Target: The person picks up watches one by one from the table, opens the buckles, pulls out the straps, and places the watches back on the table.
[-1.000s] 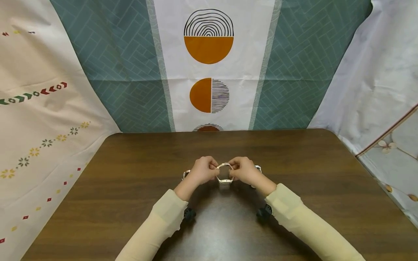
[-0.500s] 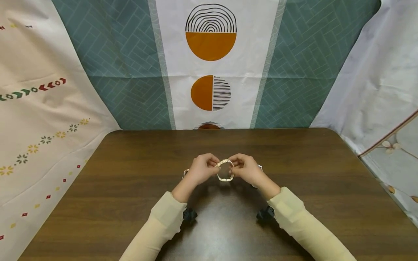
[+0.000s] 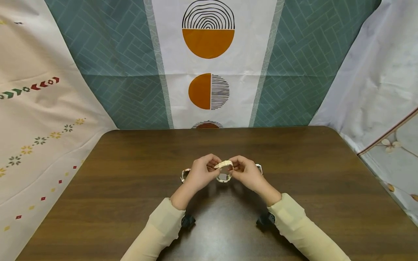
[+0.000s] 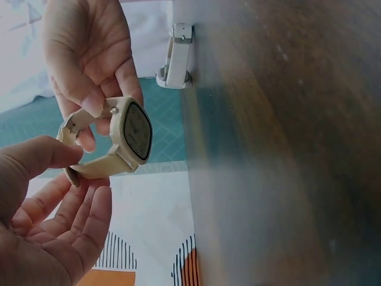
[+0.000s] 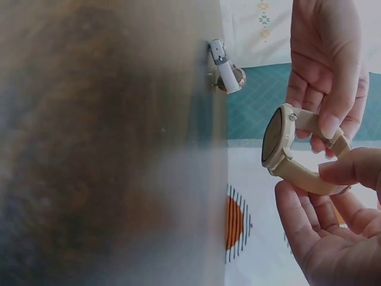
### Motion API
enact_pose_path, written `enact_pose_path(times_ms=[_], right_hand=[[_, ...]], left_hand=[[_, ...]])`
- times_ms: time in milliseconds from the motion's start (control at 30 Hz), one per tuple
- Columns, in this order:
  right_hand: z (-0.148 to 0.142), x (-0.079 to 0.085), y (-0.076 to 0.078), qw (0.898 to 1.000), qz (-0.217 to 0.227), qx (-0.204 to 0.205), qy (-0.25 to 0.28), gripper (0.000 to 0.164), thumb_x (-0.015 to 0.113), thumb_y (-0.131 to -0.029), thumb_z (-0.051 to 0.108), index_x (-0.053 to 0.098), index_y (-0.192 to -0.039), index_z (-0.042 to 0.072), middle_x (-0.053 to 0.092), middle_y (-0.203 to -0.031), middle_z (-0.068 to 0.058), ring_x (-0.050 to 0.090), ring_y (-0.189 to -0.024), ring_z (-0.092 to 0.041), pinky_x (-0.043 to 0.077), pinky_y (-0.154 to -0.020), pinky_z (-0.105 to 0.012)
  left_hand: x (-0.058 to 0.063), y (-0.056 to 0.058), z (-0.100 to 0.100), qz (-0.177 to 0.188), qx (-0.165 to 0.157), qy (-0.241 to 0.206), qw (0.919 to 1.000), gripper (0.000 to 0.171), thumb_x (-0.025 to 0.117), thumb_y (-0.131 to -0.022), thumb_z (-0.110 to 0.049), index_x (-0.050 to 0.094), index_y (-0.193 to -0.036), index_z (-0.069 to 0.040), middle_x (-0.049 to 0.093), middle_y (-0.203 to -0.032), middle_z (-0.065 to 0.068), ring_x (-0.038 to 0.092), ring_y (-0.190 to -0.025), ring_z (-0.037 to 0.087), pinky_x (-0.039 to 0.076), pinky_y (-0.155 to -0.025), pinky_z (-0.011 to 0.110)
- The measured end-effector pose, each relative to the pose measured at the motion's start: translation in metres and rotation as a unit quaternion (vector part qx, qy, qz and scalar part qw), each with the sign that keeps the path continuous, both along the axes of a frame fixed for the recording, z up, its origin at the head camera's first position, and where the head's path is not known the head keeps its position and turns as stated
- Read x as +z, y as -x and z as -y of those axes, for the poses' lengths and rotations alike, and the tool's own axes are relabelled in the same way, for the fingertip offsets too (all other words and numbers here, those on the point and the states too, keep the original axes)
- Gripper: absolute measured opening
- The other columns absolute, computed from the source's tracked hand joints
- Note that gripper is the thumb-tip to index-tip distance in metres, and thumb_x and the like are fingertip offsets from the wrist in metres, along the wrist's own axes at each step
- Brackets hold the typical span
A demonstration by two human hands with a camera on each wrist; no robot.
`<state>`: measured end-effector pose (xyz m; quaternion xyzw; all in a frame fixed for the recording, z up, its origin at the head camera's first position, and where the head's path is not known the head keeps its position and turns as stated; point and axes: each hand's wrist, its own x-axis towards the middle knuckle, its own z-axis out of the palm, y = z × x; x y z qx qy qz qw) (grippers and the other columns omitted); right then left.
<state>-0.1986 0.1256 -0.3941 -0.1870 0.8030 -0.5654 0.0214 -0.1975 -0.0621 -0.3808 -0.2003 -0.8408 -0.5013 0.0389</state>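
A cream wristwatch (image 3: 224, 164) with a dark-rimmed, rounded-square dial is held between both hands, in the air above the table. Its strap curves into a loop, and the dial side (image 4: 138, 132) faces down toward the tabletop. My left hand (image 3: 201, 171) pinches one strap end between thumb and fingers; in the left wrist view its thumb presses on the strap near the pointed tip. Opposite it, my right hand (image 3: 245, 172) pinches the strap on the other side, thumb on the band (image 5: 305, 176). The buckle part lies between the fingertips, partly hidden.
On the brown wooden table (image 3: 137, 203), a white-strapped watch with a gold-toned case (image 5: 226, 68) stands beyond the left hand. Another white watch (image 4: 177, 56) stands past the right hand. Patterned cloths (image 3: 124, 65) hang behind and at both sides of the table.
The held watch has tilted, so the broad face of its strap shows now where a thin ring outline showed before. Both hands keep their pinch and have barely shifted.
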Motion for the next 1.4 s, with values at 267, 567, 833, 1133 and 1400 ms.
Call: enact_pose_path(times_ms=[267, 567, 833, 1133, 1400], right_hand=[[-0.0026, -0.0053, -0.0019, 1.000, -0.024, 0.009, -0.014, 0.024, 0.063, -0.086, -0.003, 0.059, -0.109, -0.006, 0.065, -0.099, -0.020, 0.063, -0.088, -0.023, 0.052, -0.074, -0.024], [-0.0026, 0.0004, -0.0029, 0.998, -0.045, 0.008, -0.043, 0.022, 0.067, -0.087, 0.009, 0.065, -0.107, 0.000, 0.068, -0.097, -0.014, 0.065, -0.087, -0.021, 0.054, -0.074, -0.025], [-0.0060, 0.0019, -0.0017, 0.999, -0.029, -0.001, -0.033, 0.019, 0.069, -0.086, 0.010, 0.070, -0.103, 0.000, 0.070, -0.095, -0.015, 0.062, -0.076, -0.017, 0.051, -0.065, -0.024], [-0.0069, 0.0029, -0.0018, 0.999, -0.032, 0.007, -0.020, 0.018, 0.070, -0.086, 0.012, 0.071, -0.101, 0.002, 0.070, -0.095, -0.014, 0.063, -0.075, -0.023, 0.051, -0.064, -0.023], [-0.0082, 0.0030, -0.0020, 0.999, -0.029, 0.018, 0.006, 0.018, 0.070, -0.086, 0.010, 0.070, -0.101, -0.001, 0.070, -0.097, -0.018, 0.063, -0.076, -0.014, 0.052, -0.066, -0.023]], left_hand=[[-0.0036, 0.0002, 0.0005, -0.006, -0.019, 0.013, 0.9997, 0.016, 0.068, -0.079, 0.004, 0.065, -0.094, -0.002, 0.068, -0.087, 0.010, 0.065, -0.080, 0.019, 0.055, -0.071, 0.028], [-0.0030, -0.0015, 0.0035, 0.001, -0.026, 0.020, 0.9994, 0.015, 0.068, -0.081, 0.002, 0.066, -0.095, -0.003, 0.068, -0.089, 0.009, 0.065, -0.081, 0.020, 0.055, -0.073, 0.030], [-0.0055, 0.0003, 0.0046, -0.006, -0.042, 0.007, 0.9991, 0.013, 0.071, -0.082, -0.005, 0.067, -0.095, -0.004, 0.068, -0.088, 0.009, 0.064, -0.080, 0.018, 0.054, -0.071, 0.026], [-0.0075, 0.0000, 0.0048, 0.023, -0.041, -0.004, 0.9989, 0.012, 0.072, -0.084, -0.010, 0.068, -0.093, -0.005, 0.070, -0.087, 0.008, 0.061, -0.075, 0.010, 0.051, -0.069, 0.021], [-0.0067, -0.0008, 0.0050, 0.034, -0.046, -0.025, 0.9980, 0.012, 0.071, -0.083, -0.008, 0.066, -0.093, -0.003, 0.069, -0.086, 0.010, 0.061, -0.073, 0.009, 0.052, -0.067, 0.022]])
